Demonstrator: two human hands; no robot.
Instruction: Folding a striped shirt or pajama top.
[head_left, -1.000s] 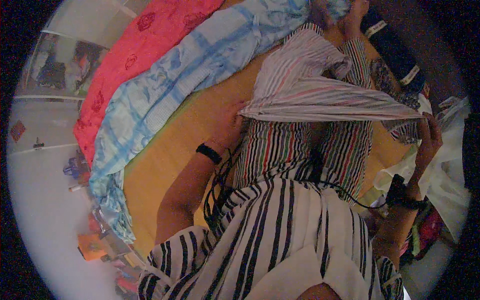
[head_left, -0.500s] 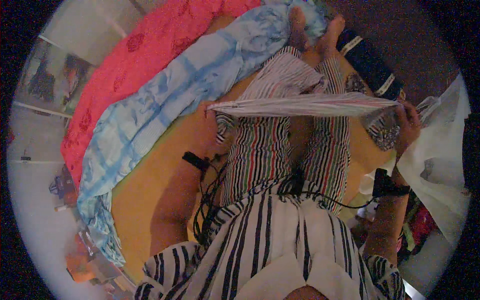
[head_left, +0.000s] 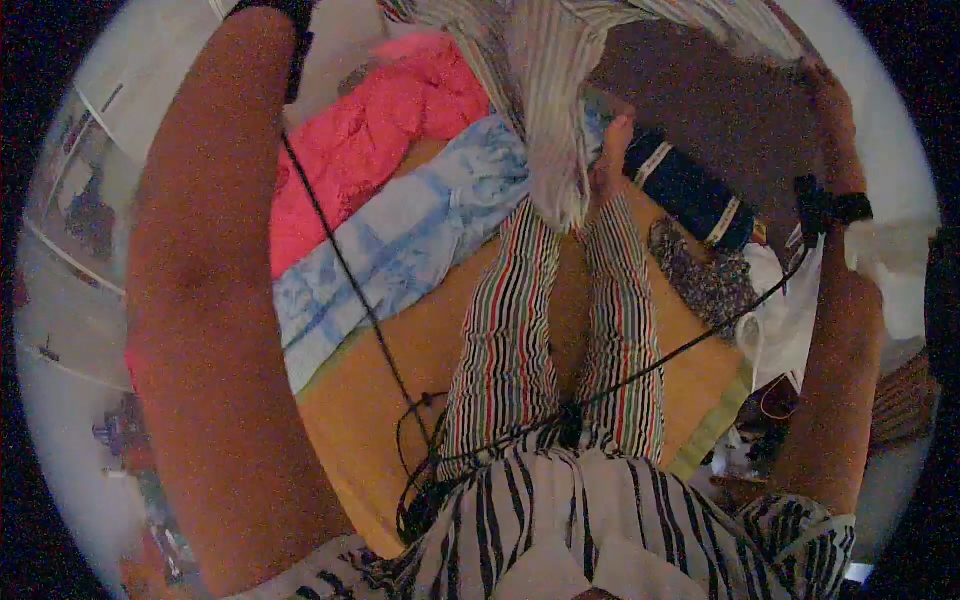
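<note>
A thin, light striped cloth point(head_left: 555, 90) is spread high in front of me along the top edge, its middle fold hanging down over my shins. My right hand point(head_left: 822, 85), dim and blurred at the upper right, is closed on the cloth's right end. My left arm reaches up on the left side, and the hand lies beyond the top edge. The far side of the cloth is also cut off.
I sit with legs outstretched in striped trousers point(head_left: 505, 340) on an orange mat point(head_left: 370, 430). To the left lie a blue-and-white cloth point(head_left: 400, 250) and a red cloth point(head_left: 400, 100). A dark blue rolled bundle point(head_left: 690, 190) lies right. Black cables point(head_left: 350, 270) run to both wrists.
Both arms have gone up and outward, lifting the striped cloth from above my knees to the top edge. It was stretched in a narrow band; now it hangs open. My left hand has left view.
</note>
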